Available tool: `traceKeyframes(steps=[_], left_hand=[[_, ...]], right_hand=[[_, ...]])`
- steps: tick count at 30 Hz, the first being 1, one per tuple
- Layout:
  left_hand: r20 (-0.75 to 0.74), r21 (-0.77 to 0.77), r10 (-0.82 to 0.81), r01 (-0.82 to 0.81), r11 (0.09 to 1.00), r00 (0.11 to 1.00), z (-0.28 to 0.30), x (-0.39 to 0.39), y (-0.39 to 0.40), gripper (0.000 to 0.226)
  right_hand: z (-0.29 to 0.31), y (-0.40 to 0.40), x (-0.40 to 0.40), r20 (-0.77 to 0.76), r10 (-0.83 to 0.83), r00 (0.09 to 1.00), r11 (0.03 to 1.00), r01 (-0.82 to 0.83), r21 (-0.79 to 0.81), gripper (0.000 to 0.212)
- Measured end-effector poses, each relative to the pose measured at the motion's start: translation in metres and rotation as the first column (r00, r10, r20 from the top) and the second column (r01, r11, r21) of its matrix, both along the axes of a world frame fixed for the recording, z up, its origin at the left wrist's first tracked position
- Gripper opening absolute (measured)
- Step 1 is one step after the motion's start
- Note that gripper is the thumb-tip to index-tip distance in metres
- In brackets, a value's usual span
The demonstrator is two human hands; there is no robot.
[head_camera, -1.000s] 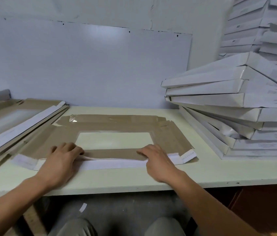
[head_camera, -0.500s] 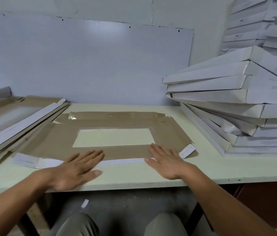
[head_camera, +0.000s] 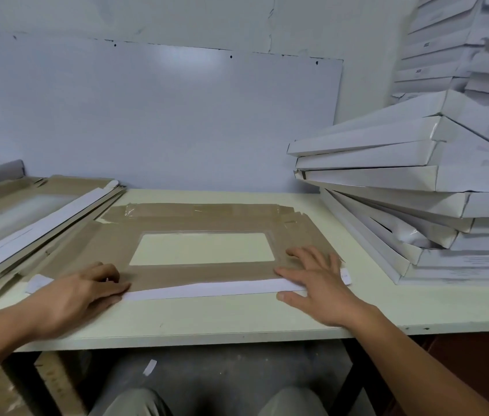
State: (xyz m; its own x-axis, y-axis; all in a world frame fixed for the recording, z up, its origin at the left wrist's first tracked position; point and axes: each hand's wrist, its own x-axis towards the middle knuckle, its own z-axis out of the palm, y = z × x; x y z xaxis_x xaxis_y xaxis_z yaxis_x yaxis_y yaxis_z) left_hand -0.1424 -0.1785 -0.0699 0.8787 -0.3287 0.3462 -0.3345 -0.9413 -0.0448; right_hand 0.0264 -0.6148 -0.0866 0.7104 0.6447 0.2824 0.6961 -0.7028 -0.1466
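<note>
A flat carton [head_camera: 159, 253] lies mid-table [head_camera: 237, 319]; both hands [head_camera: 75, 295] [head_camera: 321, 283] rest on its near edge. Flat cartons [head_camera: 26, 211] pile left, boxes [head_camera: 417, 205] stack right.

No legible text: only blurred dark codes and fine print on the stacked white boxes [head_camera: 387, 178].

**Soft, even indoor light with wide-angle bending at the edges**

The light is bright and diffuse, and it leaves a pale glare patch on the large white wall board [head_camera: 183, 60]. The clear tape strip [head_camera: 130, 210] on the flat brown cardboard sheet [head_camera: 192, 276] glints. Shadows on the pale cream desk [head_camera: 237, 316] are faint and soft-edged, and the grey floor [head_camera: 222, 382] beneath it is dim. The stack of flat white boxes [head_camera: 387, 175] at the right bows and smears slightly toward the frame edge. The centre is fairly sharp.
</note>
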Motion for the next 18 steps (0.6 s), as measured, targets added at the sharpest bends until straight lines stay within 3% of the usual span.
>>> traceKeyframes(steps=[3,8,13,18], left_hand=[[-0.029,0.040,-0.012,0.014,0.999,0.999,-0.002,0.003,0.009,0.033],[-0.228,0.157,0.043,-0.007,0.988,0.973,-0.008,0.020,0.043,0.012],[-0.251,0.297,0.167,-0.089,0.951,0.953,-0.015,0.033,0.060,0.035],[-0.207,0.268,0.180,-0.122,0.956,0.962,-0.031,0.038,0.069,0.041]], right_hand=[[0.004,0.000,0.002,0.000,0.038,0.999,0.999,-0.038,-0.014,0.047],[0.006,-0.002,0.006,-0.115,0.023,0.993,0.990,-0.038,-0.135,0.047],[0.012,-0.001,0.007,-0.125,0.066,0.990,0.986,-0.083,-0.141,0.048],[0.012,0.000,0.003,-0.064,0.102,0.993,0.989,-0.108,-0.099,0.036]])
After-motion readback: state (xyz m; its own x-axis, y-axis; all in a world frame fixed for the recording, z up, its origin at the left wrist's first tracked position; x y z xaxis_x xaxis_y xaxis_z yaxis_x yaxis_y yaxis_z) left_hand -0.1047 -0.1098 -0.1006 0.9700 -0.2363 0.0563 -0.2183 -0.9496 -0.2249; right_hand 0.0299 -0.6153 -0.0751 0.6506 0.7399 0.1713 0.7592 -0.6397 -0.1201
